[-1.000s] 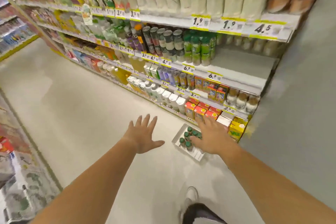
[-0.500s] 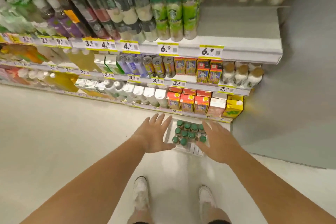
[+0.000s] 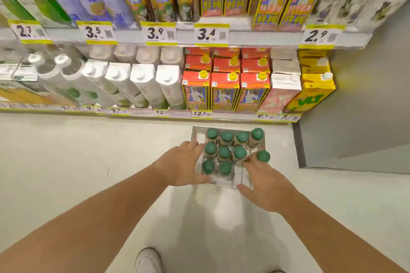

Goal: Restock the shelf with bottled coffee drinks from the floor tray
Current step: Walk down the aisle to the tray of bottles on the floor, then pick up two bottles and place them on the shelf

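Green caps fill my view: ten bottles (image 3: 224,153) stand upright in a shallow tray (image 3: 228,182) on the pale floor (image 3: 66,162), right in front of the bottom shelf (image 3: 199,114). I count four in the far row, four in the middle, two in the near row on the left, with bare tray at the near right corner.

Left hand (image 3: 182,166) is at the tray's left side, fingers spread and reaching along the left edge, thumb down at the near left corner close to the nearest bottle. It is open, gripping nothing that I can see.

Right hand (image 3: 264,186) is over the tray's near right part, fingers apart, fingertips up at the rightmost bottle of the middle row (image 3: 263,156). That bottle sits a bit off line from its neighbours. I cannot tell whether the fingers touch it or only sit beside it; the hand is not closed round it.

Behind the tray, the bottom shelf carries orange cartons with yellow caps (image 3: 224,91), white cartons (image 3: 144,84) to their left, a pink and white carton (image 3: 281,93) and a yellow carton (image 3: 315,93) to their right. Price tags (image 3: 209,33) run along the shelf edge above, reading 3.5, 3.9, 3.4, 2.9. A grey wall panel (image 3: 355,106) closes the shelving on the right.

Down at the bottom edge, a light shoe (image 3: 147,261) shows between the forearms.
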The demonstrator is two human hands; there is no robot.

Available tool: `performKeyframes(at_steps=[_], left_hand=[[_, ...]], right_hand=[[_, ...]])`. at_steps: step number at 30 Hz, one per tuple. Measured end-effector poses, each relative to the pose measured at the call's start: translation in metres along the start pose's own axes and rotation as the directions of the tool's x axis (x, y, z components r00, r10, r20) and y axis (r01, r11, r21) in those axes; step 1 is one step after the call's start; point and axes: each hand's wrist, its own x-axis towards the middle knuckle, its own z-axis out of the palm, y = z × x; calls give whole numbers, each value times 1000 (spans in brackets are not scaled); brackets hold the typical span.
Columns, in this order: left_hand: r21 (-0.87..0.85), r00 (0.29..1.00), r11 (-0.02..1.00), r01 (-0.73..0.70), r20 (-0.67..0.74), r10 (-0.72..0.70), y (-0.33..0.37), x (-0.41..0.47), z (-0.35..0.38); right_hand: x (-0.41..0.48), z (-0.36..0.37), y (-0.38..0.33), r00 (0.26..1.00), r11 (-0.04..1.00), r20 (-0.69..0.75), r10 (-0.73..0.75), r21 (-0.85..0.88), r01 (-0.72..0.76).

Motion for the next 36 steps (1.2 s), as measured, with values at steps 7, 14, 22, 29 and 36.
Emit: performKeyframes(at_steps=[7,14,22,29,36], left_hand=[[-499,982,847,185,119,-144,-42,68,113],[-603,989,787,128,17,-148,-40,109,160],[-636,967,772,-2,-198,-160,-37,106,183],[-683,955,716,-145,-285,-78,-34,87,117],[-615,887,710,-343,-462,28,-11,60,-40]], right_hand=[[78,106,40,971,904,159,178,363,-225],[130,162,53,992,736,100,76,666,-124],[140,170,39,986,732,-108,123,681,-17],[97,114,18,973,688,-149,174,726,-11],[44,-26,-17,917,704,-326,230,706,75]])
